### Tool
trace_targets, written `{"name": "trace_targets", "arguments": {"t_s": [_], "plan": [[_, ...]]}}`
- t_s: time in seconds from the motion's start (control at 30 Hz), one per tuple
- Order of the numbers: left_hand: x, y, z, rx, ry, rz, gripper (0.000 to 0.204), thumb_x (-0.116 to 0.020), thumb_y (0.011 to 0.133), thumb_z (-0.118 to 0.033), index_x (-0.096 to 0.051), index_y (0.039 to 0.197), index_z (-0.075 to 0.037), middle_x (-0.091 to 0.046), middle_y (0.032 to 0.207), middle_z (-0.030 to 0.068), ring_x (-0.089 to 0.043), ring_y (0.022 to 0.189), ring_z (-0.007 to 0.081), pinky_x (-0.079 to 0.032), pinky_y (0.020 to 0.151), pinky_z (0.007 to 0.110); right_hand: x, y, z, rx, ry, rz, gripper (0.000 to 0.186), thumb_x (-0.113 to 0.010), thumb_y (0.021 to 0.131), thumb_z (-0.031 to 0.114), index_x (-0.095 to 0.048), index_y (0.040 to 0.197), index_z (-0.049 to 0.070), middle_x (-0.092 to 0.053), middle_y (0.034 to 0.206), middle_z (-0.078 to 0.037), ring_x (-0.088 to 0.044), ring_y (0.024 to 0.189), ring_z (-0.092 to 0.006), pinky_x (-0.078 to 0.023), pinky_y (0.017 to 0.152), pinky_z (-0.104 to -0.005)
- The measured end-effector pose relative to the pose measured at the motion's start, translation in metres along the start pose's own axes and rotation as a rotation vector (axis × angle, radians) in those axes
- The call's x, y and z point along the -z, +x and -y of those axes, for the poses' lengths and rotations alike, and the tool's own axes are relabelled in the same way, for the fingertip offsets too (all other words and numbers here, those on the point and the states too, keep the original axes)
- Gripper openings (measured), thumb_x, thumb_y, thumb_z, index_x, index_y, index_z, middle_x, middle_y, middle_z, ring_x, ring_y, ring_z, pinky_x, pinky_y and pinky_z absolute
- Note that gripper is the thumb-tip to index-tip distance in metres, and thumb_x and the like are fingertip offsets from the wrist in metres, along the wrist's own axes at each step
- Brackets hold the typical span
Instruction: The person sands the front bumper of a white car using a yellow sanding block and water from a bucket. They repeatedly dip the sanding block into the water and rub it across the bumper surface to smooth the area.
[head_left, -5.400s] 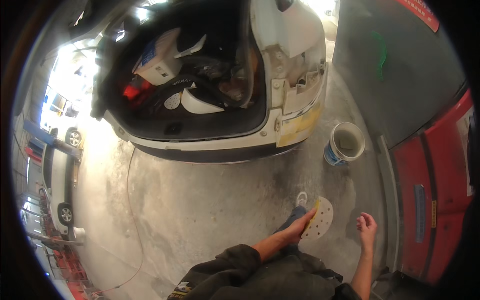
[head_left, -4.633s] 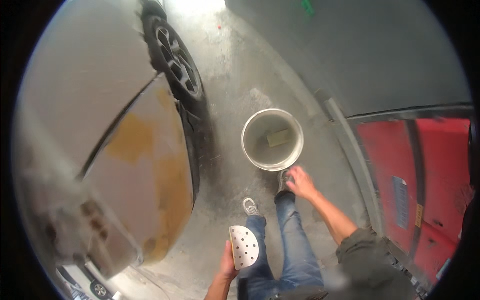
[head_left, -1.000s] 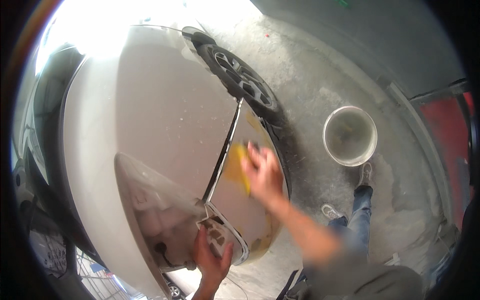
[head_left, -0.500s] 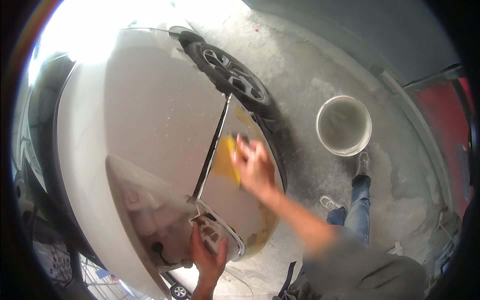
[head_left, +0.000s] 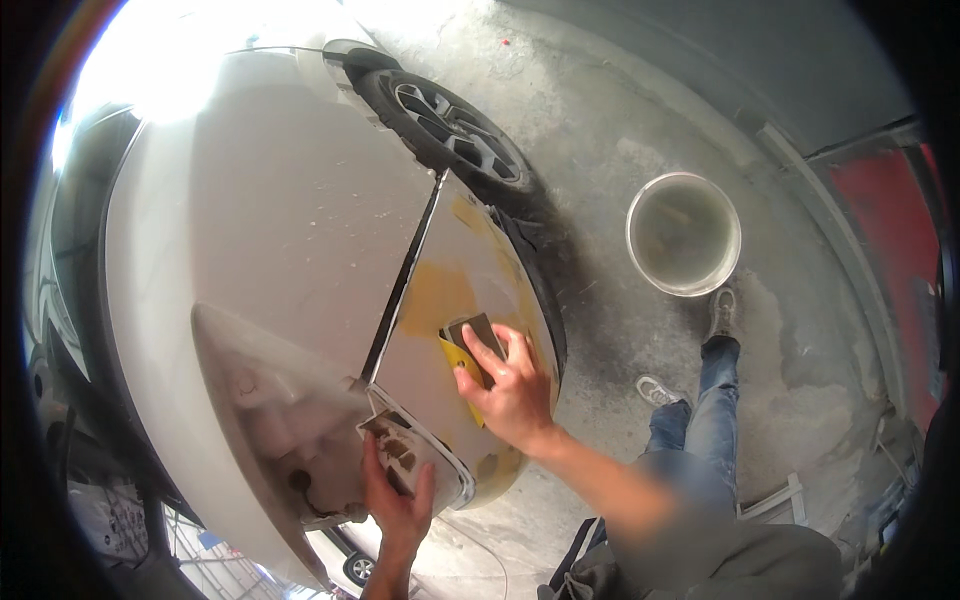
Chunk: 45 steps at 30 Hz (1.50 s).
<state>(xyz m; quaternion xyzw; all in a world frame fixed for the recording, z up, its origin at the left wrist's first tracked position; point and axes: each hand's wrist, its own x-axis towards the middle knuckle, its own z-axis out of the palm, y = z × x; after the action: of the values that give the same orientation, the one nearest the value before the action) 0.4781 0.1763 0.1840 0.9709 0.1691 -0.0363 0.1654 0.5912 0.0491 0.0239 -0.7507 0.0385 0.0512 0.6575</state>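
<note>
My right hand is closed on a dark sanding block with a yellow sheet, apparently sandpaper, curling out along its left side. The block rests on the light bumper panel, just below a yellow-brown filler patch. Lower left, my left hand grips a flat whitish piece with brown worn patches between thumb and fingers, against the bumper's corner. What this piece is I cannot make out. A dark gap separates the bumper from the white car body.
A round bucket of cloudy water stands on the concrete floor, right of the wheel. My shoes are just below it. A recess with a hanging dark connector opens in the bodywork at lower left. Red panels stand far right.
My right hand has drawn the block down the panel toward me, and more filler shows above it. My left hand stays at the corner. The whole view has shifted slightly.
</note>
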Motion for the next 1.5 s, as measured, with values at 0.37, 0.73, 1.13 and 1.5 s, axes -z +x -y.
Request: {"name": "trace_targets", "arguments": {"t_s": [0.37, 0.73, 1.13, 1.5], "plan": [[0.000, 0.002, -0.003, -0.024, 0.007, -0.027, 0.088, -0.080, 0.087, -0.017, -0.031, 0.154, 0.013, -0.053, 0.142, 0.0286, -0.056, 0.129, 0.0349, -0.044, 0.110, 0.042, -0.003, 0.016, -0.014, 0.000, 0.031, -0.015, 0.047, -0.070, 0.094, 0.039, -0.069, 0.137, 0.018, -0.059, 0.129, -0.021, -0.062, 0.114, -0.0363, -0.057, 0.086, -0.0468], [0.002, 0.002, -0.002, -0.037, 0.039, -0.016, 0.090, -0.080, 0.086, -0.015, -0.029, 0.155, 0.012, -0.049, 0.144, 0.0272, -0.055, 0.130, 0.0322, -0.044, 0.110, 0.041, -0.008, 0.060, -0.024, -0.078, -0.036, 0.025, 0.048, -0.069, 0.093, 0.041, -0.070, 0.136, 0.018, -0.059, 0.129, -0.019, -0.066, 0.113, -0.0339, -0.057, 0.087, -0.0423], [-0.005, 0.000, -0.004, 0.028, -0.139, -0.043, 0.092, -0.082, 0.085, -0.014, -0.028, 0.155, 0.013, -0.052, 0.141, 0.0262, -0.057, 0.127, 0.0308, -0.045, 0.109, 0.039, -0.012, 0.089, -0.026, -0.087, 0.046, 0.014, 0.047, -0.071, 0.093, 0.040, -0.071, 0.135, 0.020, -0.061, 0.127, -0.020, -0.064, 0.112, -0.0366, -0.055, 0.091, -0.0460], [0.000, 0.001, 0.001, 0.026, -0.083, -0.001, 0.091, -0.078, 0.088, -0.015, -0.025, 0.157, 0.011, -0.047, 0.148, 0.0259, -0.052, 0.133, 0.0316, -0.042, 0.112, 0.041, -0.009, 0.068, -0.022, 0.070, -0.024, 0.020, 0.048, -0.071, 0.094, 0.039, -0.069, 0.138, 0.019, -0.062, 0.133, -0.021, -0.064, 0.118, -0.0366, -0.056, 0.094, -0.0454]]}}
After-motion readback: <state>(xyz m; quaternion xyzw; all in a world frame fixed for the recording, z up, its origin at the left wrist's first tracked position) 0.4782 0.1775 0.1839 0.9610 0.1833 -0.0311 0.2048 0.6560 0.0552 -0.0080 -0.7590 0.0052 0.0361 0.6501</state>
